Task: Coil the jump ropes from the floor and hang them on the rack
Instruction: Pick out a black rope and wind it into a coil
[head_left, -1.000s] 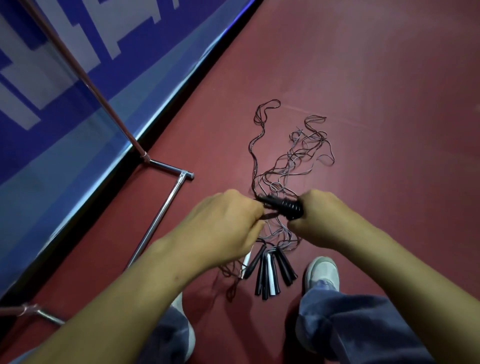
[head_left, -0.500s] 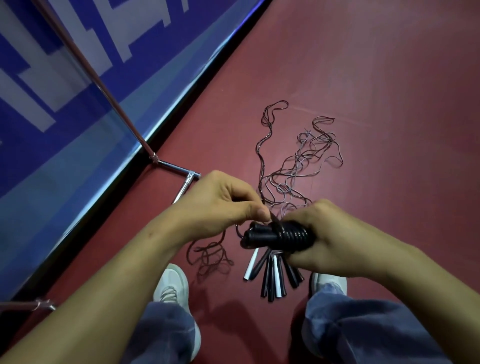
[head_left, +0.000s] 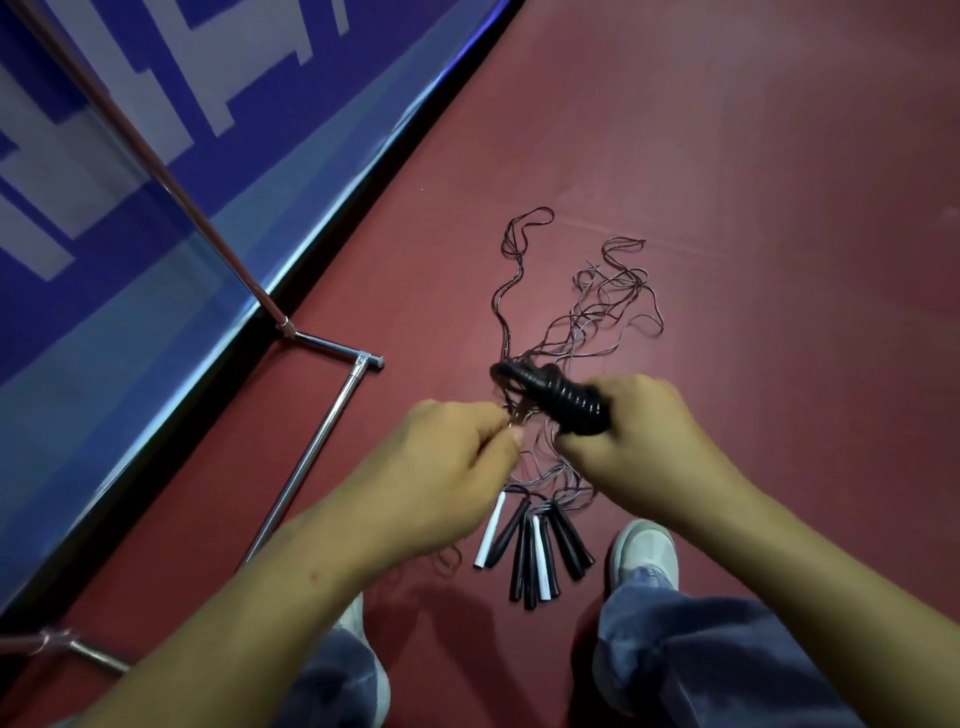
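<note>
My right hand (head_left: 639, 441) grips a pair of black jump rope handles (head_left: 550, 397) with thin cord wound round them in tight turns. My left hand (head_left: 447, 467) pinches the loose end of that cord just left of the bundle. Below my hands, several black and white handles (head_left: 535, 545) lie side by side on the red floor. Their thin cords (head_left: 597, 306) spread in a loose tangle farther out. The rack's chrome base bar (head_left: 311, 457) runs along the floor at the left, and its slanted pole (head_left: 156, 166) rises toward the upper left.
A blue and white banner wall (head_left: 156, 234) stands along the left, behind the rack. My two shoes (head_left: 644, 561) and jeans legs are at the bottom. Red floor (head_left: 753, 208) stretches to the right and beyond.
My right hand has lifted the wound handles up and to the right. My left hand has dropped slightly and pulled the cord end leftward, away from the bundle.
</note>
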